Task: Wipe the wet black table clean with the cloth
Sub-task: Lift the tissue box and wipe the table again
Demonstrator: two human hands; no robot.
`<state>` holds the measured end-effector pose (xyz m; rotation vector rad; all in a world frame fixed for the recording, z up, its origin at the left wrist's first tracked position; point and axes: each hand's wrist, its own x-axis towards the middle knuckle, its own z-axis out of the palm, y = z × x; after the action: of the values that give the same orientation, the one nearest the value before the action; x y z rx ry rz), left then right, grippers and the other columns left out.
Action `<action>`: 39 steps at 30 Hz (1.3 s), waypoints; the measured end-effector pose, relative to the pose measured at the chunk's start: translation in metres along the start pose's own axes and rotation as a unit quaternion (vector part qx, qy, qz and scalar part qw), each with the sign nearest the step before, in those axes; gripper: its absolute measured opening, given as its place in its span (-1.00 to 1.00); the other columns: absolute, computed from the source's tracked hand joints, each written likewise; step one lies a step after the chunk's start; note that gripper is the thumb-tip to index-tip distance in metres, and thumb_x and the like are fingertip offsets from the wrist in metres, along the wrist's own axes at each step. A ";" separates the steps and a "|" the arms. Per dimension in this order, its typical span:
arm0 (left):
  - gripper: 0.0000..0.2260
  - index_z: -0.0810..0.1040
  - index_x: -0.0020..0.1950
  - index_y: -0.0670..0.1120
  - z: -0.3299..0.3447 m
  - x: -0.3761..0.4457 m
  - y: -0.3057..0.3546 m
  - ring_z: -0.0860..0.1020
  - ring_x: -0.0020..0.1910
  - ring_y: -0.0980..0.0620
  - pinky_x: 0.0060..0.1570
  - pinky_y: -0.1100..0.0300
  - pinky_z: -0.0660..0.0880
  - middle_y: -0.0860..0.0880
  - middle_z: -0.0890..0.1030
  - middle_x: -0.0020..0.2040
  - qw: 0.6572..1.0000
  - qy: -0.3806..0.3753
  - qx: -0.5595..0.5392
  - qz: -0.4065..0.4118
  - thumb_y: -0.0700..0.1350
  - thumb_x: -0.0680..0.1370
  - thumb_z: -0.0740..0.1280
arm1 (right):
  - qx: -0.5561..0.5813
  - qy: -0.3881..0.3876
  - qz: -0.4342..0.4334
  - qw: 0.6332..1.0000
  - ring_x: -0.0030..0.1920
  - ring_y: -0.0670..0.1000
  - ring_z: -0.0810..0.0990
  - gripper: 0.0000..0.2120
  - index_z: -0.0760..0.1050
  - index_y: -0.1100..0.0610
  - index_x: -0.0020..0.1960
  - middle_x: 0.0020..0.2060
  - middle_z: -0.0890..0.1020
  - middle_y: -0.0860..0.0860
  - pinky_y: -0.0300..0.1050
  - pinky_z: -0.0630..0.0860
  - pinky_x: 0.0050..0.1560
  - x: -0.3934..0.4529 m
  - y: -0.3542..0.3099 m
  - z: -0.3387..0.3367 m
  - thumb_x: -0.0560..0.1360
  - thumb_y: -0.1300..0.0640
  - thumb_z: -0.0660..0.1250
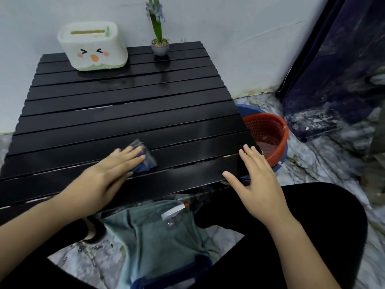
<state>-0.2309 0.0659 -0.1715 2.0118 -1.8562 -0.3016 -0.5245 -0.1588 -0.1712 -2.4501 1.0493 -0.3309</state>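
The cloth, a bunched blue rag, sits on the near slats of the black table, a little left of the middle, and looks blurred at its far edge. The left hand lies flat on top of it, fingers stretched out and pressing down rather than curled around it, so the rag is pinned under the palm and fingertips. The right hand rests open and spread on the table's near right corner, holding nothing. The slatted top shines with wet streaks. At the far edge stand a white tissue box with a cartoon face and, to its right, a small potted plant. Just past the right side of the table, on the marbled floor, a red basket sits in a blue basin. A spray bottle lies in the person's lap.
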 end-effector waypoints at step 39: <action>-0.58 0.29 0.53 0.01 0.079 0.157 0.102 0.16 0.56 -0.07 0.54 0.01 0.10 -0.01 0.23 0.57 0.986 -0.054 0.015 0.160 -0.19 0.66 0.15 | 0.062 0.089 0.114 0.988 0.43 0.04 0.36 -0.28 0.32 0.18 0.48 0.41 0.42 0.05 -0.19 0.28 0.33 -0.016 0.017 -0.001 0.46 -0.17 0.42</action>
<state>-0.3400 -0.1050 -0.1845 1.7068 -2.2235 -0.2960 -0.5460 -0.1581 -0.1791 -2.1946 1.3290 -0.5283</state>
